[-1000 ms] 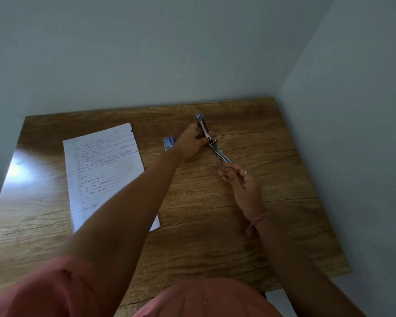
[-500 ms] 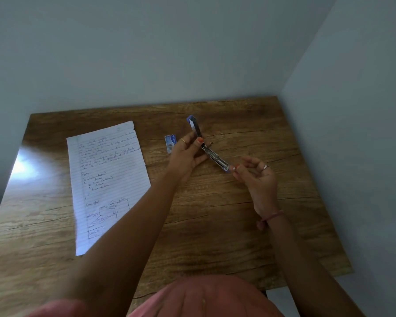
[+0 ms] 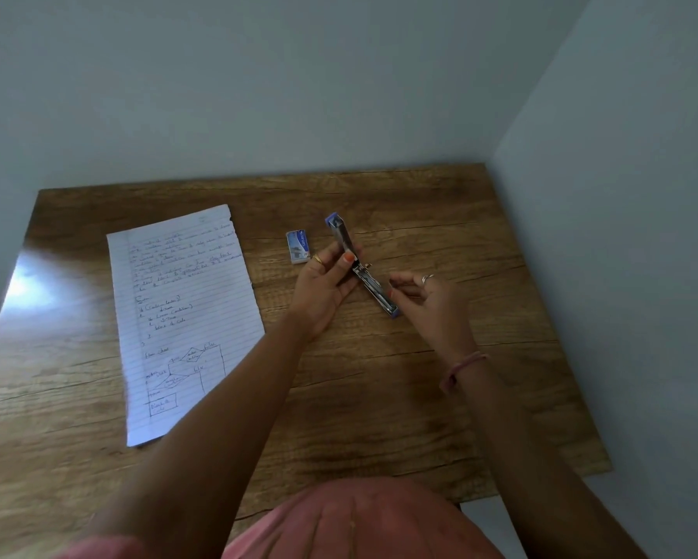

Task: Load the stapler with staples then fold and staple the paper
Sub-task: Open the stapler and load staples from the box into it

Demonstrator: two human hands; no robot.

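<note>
A small blue and silver stapler (image 3: 373, 286) lies swung fully open on the wooden table (image 3: 420, 397), its two halves stretched in a line. My left hand (image 3: 325, 286) grips its far half between thumb and fingers. My right hand (image 3: 430, 298) hovers beside the near half with thumb and forefinger pinched together; whether staples sit between them is too small to tell. A small blue and white staple box (image 3: 298, 246) lies just left of the stapler. A lined sheet of paper (image 3: 181, 316) with handwriting and a flowchart lies flat at the left.
White walls close the table in at the back and on the right. Glare falls on the table's left side. My pink clothing fills the bottom of the view.
My left hand has shifted its grip on the stapler's far half. My right hand has lifted off the near end and drawn back slightly to the right. More of the paper shows.
</note>
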